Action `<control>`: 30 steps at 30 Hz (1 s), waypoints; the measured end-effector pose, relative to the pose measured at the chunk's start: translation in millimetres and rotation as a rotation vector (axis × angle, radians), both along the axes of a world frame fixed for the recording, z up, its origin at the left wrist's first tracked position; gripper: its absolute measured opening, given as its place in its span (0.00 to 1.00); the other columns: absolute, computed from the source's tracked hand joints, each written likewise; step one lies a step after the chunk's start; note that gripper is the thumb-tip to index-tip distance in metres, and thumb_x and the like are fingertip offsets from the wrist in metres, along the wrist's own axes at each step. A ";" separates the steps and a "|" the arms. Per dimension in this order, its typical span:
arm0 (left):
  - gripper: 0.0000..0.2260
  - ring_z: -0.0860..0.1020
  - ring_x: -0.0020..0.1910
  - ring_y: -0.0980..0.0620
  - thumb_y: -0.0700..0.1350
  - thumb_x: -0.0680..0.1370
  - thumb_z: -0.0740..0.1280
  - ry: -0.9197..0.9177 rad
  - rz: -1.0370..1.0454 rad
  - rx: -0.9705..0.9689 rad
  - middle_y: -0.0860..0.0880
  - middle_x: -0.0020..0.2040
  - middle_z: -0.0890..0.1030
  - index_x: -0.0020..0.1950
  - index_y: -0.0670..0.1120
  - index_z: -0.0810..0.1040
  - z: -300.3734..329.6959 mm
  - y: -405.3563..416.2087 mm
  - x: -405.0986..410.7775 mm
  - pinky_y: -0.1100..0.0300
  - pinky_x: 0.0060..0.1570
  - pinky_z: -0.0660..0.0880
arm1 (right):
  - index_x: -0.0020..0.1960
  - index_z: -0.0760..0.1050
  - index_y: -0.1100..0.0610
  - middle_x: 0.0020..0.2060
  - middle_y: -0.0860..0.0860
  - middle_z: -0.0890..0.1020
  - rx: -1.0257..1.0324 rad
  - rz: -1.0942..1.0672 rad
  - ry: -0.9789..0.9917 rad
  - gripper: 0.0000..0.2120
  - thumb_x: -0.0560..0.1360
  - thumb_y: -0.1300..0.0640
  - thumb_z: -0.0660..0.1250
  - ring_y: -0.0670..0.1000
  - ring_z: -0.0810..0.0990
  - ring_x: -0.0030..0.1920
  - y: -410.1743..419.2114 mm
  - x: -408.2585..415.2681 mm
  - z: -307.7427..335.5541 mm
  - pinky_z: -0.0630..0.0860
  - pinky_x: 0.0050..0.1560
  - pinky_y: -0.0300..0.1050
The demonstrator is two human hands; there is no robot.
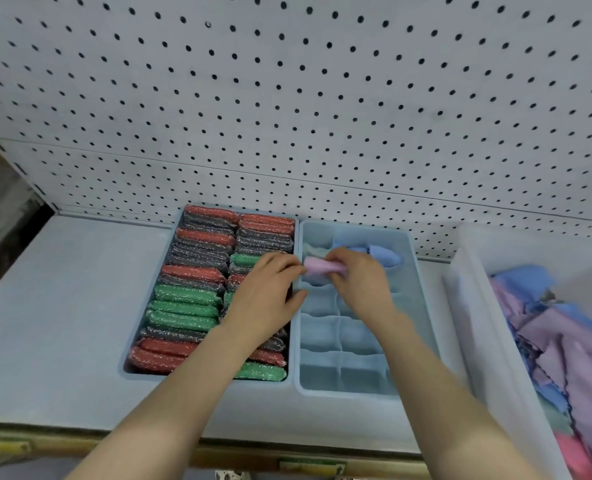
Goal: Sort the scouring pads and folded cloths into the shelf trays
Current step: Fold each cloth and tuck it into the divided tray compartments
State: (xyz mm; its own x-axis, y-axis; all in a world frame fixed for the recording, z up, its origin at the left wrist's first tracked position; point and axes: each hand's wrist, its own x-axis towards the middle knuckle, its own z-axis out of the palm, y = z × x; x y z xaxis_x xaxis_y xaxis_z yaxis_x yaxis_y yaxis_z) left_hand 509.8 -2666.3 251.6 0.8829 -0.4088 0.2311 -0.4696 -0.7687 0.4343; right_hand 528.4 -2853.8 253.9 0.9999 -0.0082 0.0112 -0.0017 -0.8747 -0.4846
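Two hands point(308, 282), pink cloth point(317, 265), divided tray point(412, 271)

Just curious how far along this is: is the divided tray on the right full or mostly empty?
Mostly empty. The divided tray holds a blue cloth at the back; its near cells show bare bottoms.

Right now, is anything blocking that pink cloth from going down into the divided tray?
Nothing visible does. Both hands, left hand and right hand, hold the pink cloth right over the divided tray, whose near compartments look empty.
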 end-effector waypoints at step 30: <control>0.20 0.70 0.63 0.53 0.50 0.75 0.71 0.049 0.050 -0.074 0.53 0.62 0.77 0.65 0.47 0.77 -2.6 16.9 2.8 0.61 0.64 0.66 | 0.56 0.81 0.51 0.46 0.54 0.83 -0.119 0.117 0.052 0.10 0.75 0.54 0.69 0.56 0.76 0.54 21.7 13.3 -6.5 0.74 0.49 0.50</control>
